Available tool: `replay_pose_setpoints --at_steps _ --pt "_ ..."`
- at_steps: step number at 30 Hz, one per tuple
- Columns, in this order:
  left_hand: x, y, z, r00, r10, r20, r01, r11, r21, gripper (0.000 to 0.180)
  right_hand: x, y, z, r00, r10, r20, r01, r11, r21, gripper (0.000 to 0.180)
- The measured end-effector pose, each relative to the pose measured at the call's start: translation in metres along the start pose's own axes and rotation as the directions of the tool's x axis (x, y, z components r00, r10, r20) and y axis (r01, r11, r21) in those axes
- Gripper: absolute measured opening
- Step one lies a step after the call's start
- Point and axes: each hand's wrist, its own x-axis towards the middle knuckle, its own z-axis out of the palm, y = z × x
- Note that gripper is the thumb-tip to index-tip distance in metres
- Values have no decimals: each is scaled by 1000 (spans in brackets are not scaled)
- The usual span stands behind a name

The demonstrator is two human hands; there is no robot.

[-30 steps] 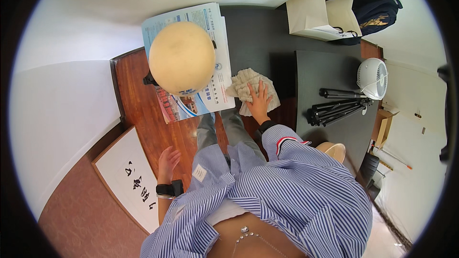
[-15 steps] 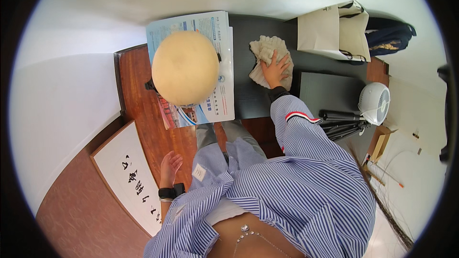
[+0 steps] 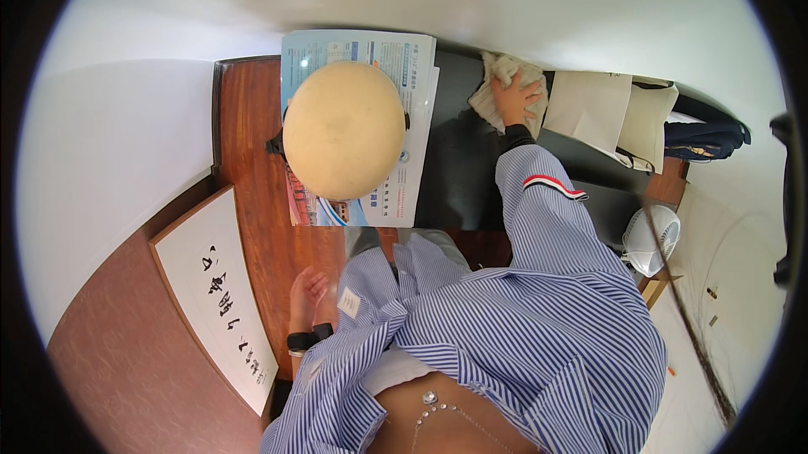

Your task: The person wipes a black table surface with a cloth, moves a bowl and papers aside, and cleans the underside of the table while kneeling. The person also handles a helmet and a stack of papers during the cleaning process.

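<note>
My right hand [image 3: 517, 102] lies with spread fingers on a crumpled beige cloth [image 3: 486, 104], pressing it against the black tabletop [image 3: 459, 169] near the wall. The cloth bunches up past my fingertips; its ribbed edge sticks out to the left. Low on the left, beside the reddish-brown wood, my left hand [image 3: 309, 294] hangs with loosely bent fingers apart and nothing in it. A cream dome-shaped thing [image 3: 345, 130] with black pieces at its sides rests on printed sheets [image 3: 421, 130], left of the cloth.
A white paper bag [image 3: 587, 109] stands close to the right of the cloth, with dark fabric [image 3: 707, 141] behind it. Farther right is a small white fan [image 3: 652, 239]. A framed calligraphy sheet [image 3: 215, 286] leans at the left. The white wall [image 3: 471, 0] bounds the far side.
My right hand has slid the cloth away from me and slightly right, toward the wall and the bag. My left hand's fingers have curled a little more. The view has shifted.
</note>
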Motion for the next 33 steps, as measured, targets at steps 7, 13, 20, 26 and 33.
replay_pose_setpoints --at_steps 7,13,20,26,33 --pt "-6 0 17 1000 6 14 -7 1000 30 37 -50 -57 34 927 -373 20 373 920 -122 68" --pt "-12 6 20 998 56 -16 -55 994 91 39 -40 -32 24 896 -441 46 443 891 -98 67" --pt "-14 -2 1 997 76 10 -77 994 81 42 6 41 -4 999 5 -50 -4 1000 23 68" --pt "-19 -5 -12 998 66 22 -68 994 81 41 -17 39 5 944 324 -57 -317 943 102 70" --pt "-9 9 -24 997 46 63 -56 984 168 42 -93 31 20 959 265 -101 -262 964 40 73"
